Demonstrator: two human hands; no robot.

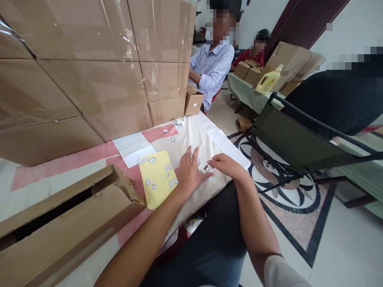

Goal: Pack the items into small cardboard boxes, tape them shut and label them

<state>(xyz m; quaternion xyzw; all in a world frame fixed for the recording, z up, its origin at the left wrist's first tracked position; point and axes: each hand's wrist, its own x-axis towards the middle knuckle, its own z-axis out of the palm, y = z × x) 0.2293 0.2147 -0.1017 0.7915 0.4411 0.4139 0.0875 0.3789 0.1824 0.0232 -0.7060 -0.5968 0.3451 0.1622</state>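
Observation:
My left hand [191,170] rests on the cloth-covered table [191,133], its fingers and thumb spread apart. Close to it on the right, my right hand [226,164] has its fingers curled, with thumb and index finger close together at the tip. Whether they pinch anything is too small to make out. Between the hands lies a small dark-and-white piece [206,168]. Left of my left hand is a yellow sheet [160,185] with several small outlined rectangular stickers on it. Behind it lies a white sheet [131,148] with rows of the same stickers.
Taped cardboard boxes [89,87] are stacked at the back left. A long open carton [72,223] lies at the front left. Crumpled scraps [179,123] sit near a small box [194,100]. A person [215,59] sits across; a folding chair [299,143] stands right.

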